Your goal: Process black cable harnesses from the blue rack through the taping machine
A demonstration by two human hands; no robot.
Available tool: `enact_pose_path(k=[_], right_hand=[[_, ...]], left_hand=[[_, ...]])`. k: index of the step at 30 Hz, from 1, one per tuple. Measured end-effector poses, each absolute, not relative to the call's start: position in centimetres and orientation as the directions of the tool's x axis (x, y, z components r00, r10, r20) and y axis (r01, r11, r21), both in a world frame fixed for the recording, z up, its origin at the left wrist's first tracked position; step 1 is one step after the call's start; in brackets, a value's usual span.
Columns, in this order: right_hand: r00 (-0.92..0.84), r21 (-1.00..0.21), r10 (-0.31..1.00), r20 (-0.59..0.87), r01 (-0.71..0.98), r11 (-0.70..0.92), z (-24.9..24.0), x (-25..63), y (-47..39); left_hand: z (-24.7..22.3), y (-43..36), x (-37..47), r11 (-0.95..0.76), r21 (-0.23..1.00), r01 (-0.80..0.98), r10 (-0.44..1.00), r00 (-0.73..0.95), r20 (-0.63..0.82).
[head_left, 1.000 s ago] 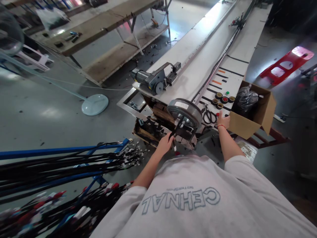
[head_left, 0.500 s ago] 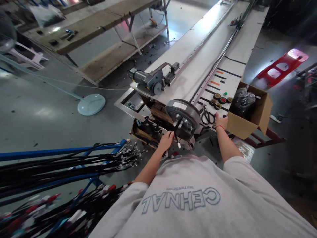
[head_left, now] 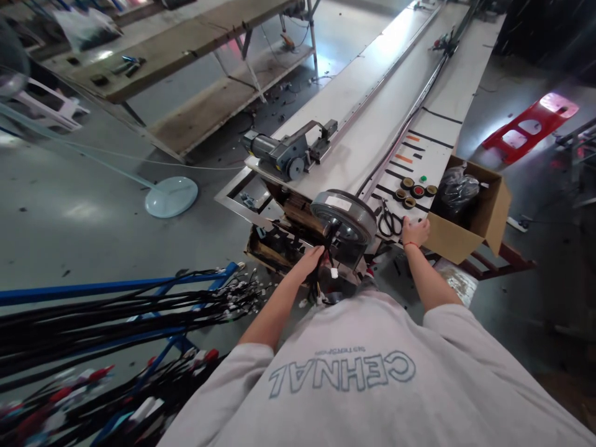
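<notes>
My left hand (head_left: 313, 258) is closed around a black wire harness (head_left: 328, 243) in front of the grey wheel-like disc (head_left: 367, 214). White connectors, one of them a white plug (head_left: 334, 272), hang from the harness beside and below this hand. The disc stands at the near end of the long white workbench (head_left: 356, 155) and carries a white label. My right hand (head_left: 416, 232) rests at the bench's near right edge, fingers apart and apparently holding nothing. Just left of it lie black-handled scissors (head_left: 389, 222). Several tape rolls (head_left: 409, 202) sit beyond them.
A cardboard box (head_left: 459, 234) with a plastic bag inside stands right of the bench. A grey motor (head_left: 267, 149) is mounted at the bench's left. Bundled black cables (head_left: 139, 310) hang on a blue rack at lower left. A red stool (head_left: 516, 133) is farther right.
My left hand has shifted slightly down and left with the harness, and more of its connectors now hang below. My right hand stays at the bench edge, its fingers a little more spread.
</notes>
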State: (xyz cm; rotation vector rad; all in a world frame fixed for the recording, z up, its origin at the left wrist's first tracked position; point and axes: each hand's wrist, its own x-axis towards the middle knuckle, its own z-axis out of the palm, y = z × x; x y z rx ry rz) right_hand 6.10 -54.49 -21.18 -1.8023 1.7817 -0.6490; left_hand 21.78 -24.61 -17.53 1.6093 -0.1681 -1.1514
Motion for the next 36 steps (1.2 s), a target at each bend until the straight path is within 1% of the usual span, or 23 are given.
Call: enact_pose_path(k=[1, 3, 5, 7, 8, 10, 12, 15, 16, 18, 20, 21, 22, 23, 24, 26, 28, 29, 30, 31, 33, 34, 36], right_hand=[[0.154, -0.702, -0.988, -0.004, -0.704, -0.107, -20.9, 6.4, -53.7], [0.481, -0.806, -0.876, -0.040, -0.534, -0.257, -20.2, 7.2, -52.3], [0.735, -0.903, -0.665, -0.130, -0.365, -0.227, -19.7, 8.5, -51.4], [0.845, -0.943, -0.498, -0.194, -0.301, -0.143, -18.9, 10.2, -51.2], [0.868, -0.947, -0.451, -0.210, -0.294, -0.125, -18.4, 11.1, -51.3], [0.878, -0.938, -0.425, -0.218, -0.309, -0.157, -17.0, 13.2, -51.5], [0.864, -0.918, -0.462, -0.202, -0.332, -0.218, -15.4, 14.9, -51.5], [0.814, -0.856, -0.563, -0.143, -0.388, -0.342, -13.9, 15.7, -51.2], [0.786, -0.802, -0.603, -0.138, -0.446, -0.398, -14.0, 15.2, -51.2], [0.687, -0.598, -0.705, -0.173, -0.642, -0.479, -14.8, 13.4, -51.5], [0.552, -0.370, -0.799, -0.241, -0.813, -0.450, -16.2, 10.9, -52.2], [0.500, -0.313, -0.817, -0.287, -0.855, -0.414, -16.8, 9.6, -52.5], [0.475, -0.309, -0.811, -0.343, -0.872, -0.380, -17.2, 8.3, -52.9], [0.476, -0.353, -0.785, -0.397, -0.868, -0.348, -17.3, 7.2, -53.1], [0.509, -0.438, -0.743, -0.435, -0.841, -0.319, -17.1, 6.1, -53.1], [0.653, -0.674, -0.603, -0.458, -0.697, -0.244, -15.8, 4.3, -52.0], [0.841, -0.879, -0.358, -0.405, -0.466, -0.101, -14.0, 3.5, -49.6], [0.910, -0.927, -0.187, -0.370, -0.375, 0.008, -13.2, 3.7, -47.9], [0.939, -0.931, -0.002, -0.345, -0.341, 0.133, -12.5, 4.3, -46.1], [0.926, -0.896, 0.174, -0.336, -0.371, 0.245, -12.2, 5.4, -44.2], [0.827, -0.763, 0.434, -0.358, -0.527, 0.374, -12.3, 8.7, -40.8], [0.773, -0.694, 0.497, -0.394, -0.605, 0.391, -12.6, 10.6, -39.5], [0.721, -0.628, 0.458, -0.521, -0.687, 0.366, -13.3, 13.3, -37.7]], left_hand=[[-16.7, -24.6, 21.6, -0.426, 0.870, 0.249, -0.614, 0.626, -0.480], [-14.9, -24.6, 21.0, -0.468, 0.875, -0.123, -0.651, 0.718, -0.247], [-13.1, -25.1, 20.2, -0.481, 0.782, -0.396, -0.735, 0.668, -0.114], [-11.8, -26.2, 19.5, -0.527, 0.635, -0.564, -0.779, 0.619, -0.097], [-11.4, -26.8, 19.3, -0.561, 0.552, -0.617, -0.781, 0.616, -0.105], [-11.1, -28.1, 19.2, -0.642, 0.388, -0.661, -0.748, 0.651, -0.129], [-11.3, -29.2, 19.5, -0.710, 0.274, -0.649, -0.701, 0.689, -0.183], [-12.0, -30.4, 20.4, -0.756, 0.212, -0.619, -0.653, 0.695, -0.300], [-12.3, -30.7, 20.8, -0.756, 0.217, -0.617, -0.652, 0.683, -0.329], [-12.8, -31.0, 21.6, -0.736, 0.266, -0.623, -0.675, 0.644, -0.359], [-13.4, -30.9, 22.9, -0.688, 0.371, -0.624, -0.726, 0.587, -0.359], [-13.6, -30.7, 23.8, -0.664, 0.426, -0.614, -0.747, 0.569, -0.345], [-13.8, -30.3, 24.9, -0.646, 0.475, -0.598, -0.760, 0.565, -0.321], [-13.9, -29.9, 26.1, -0.633, 0.513, -0.580, -0.763, 0.577, -0.291], [-14.1, -29.4, 27.4, -0.627, 0.538, -0.563, -0.759, 0.597, -0.260], [-14.3, -28.4, 29.9, -0.622, 0.568, -0.540, -0.748, 0.624, -0.226], [-14.3, -27.8, 31.5, -0.600, 0.603, -0.526, -0.767, 0.591, -0.249], [-14.3, -27.6, 32.0, -0.591, 0.619, -0.518, -0.778, 0.567, -0.269], [-14.2, -27.4, 32.2, -0.581, 0.634, -0.510, -0.788, 0.546, -0.283], [-14.0, -27.4, 32.1, -0.572, 0.646, -0.506, -0.796, 0.532, -0.288], [-13.4, -27.4, 31.8, -0.556, 0.648, -0.521, -0.807, 0.526, -0.270], [-13.1, -27.4, 31.5, -0.545, 0.640, -0.541, -0.814, 0.524, -0.250], [-12.6, -27.4, 31.2, -0.528, 0.615, -0.586, -0.826, 0.522, -0.212]])
